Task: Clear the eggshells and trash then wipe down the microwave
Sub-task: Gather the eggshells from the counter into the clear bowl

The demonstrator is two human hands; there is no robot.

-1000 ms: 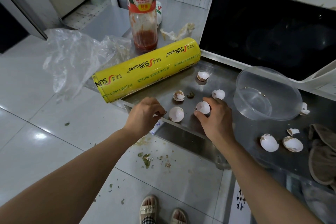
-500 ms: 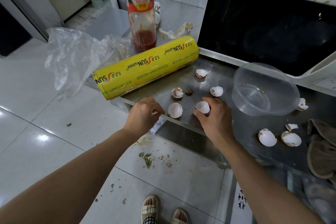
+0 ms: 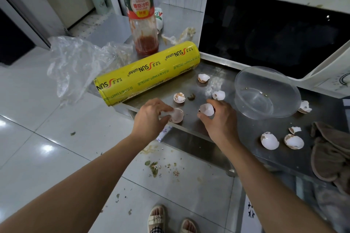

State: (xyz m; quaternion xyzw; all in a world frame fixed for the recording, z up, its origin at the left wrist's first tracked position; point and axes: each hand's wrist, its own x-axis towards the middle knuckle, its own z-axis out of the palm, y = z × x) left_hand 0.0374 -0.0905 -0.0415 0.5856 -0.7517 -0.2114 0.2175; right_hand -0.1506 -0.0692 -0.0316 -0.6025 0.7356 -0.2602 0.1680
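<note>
On the steel counter [image 3: 189, 126], the left hand [image 3: 151, 119] pinches one eggshell half [image 3: 178, 115] at its 3 o'clock, the right hand [image 3: 217, 119] grips another shell [image 3: 207, 109] at its 10 o'clock, looser shells [image 3: 269, 141] lie at its 4 o'clock, and the microwave [image 3: 274, 34] stands at 12 o'clock.

Steel counter [image 3: 191, 85], yellow wrap roll [image 3: 146, 73] at ten o'clock, sauce bottle [image 3: 141, 15] behind, clear bowl [image 3: 267, 92] at two, eggshells [image 3: 269, 141] at four, brown cloth [image 3: 329, 153] beside
</note>
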